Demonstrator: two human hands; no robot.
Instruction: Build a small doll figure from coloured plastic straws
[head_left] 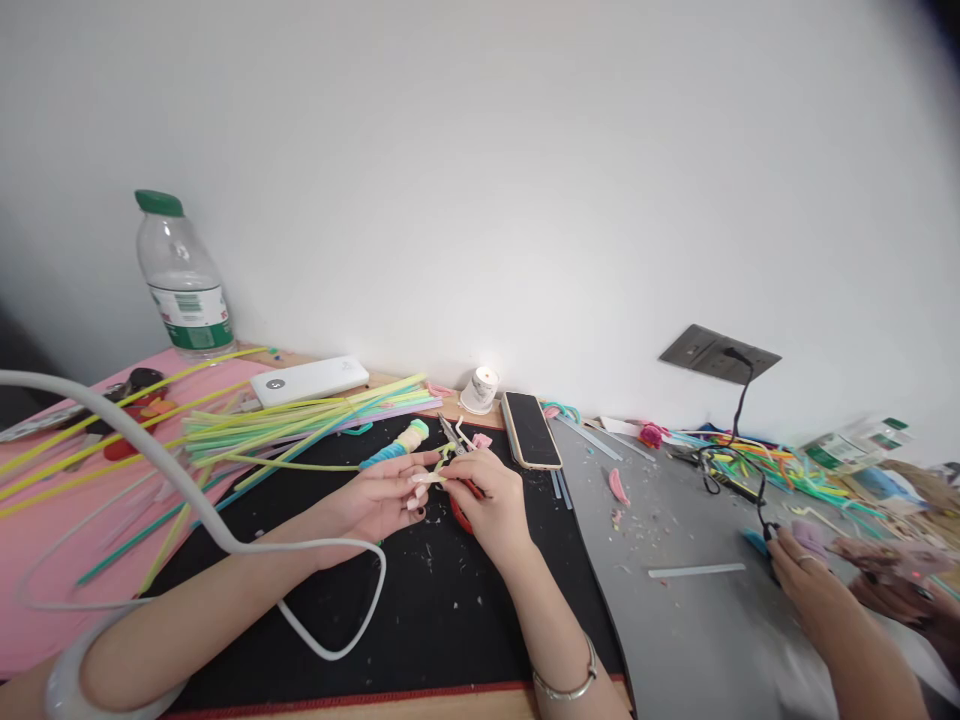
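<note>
a small, pale cream, fuzzy-looking strip [429, 478] is at the centre of the frame, bridging both hands. the left hand [382, 497] pinches one end between thumb and fingers; the right hand [486, 497] grasps the other — probably to keep so slight a piece steady. beneath is a black cloth mat with red stitched edging [450, 640], likely there to protect the wooden counter [341, 709]. metal cutters with red handles [451, 434] are beside the right hand, seemingly for easy reach; whether its fingers touch them, one cannot tell. a bundle of pastel fuzzy stems [300, 425] fans out left of centre — near the left hand, perhaps as ready stock. a black-screened phone in a pale case [532, 430] rests near the wall, apparently out of the way.
</note>
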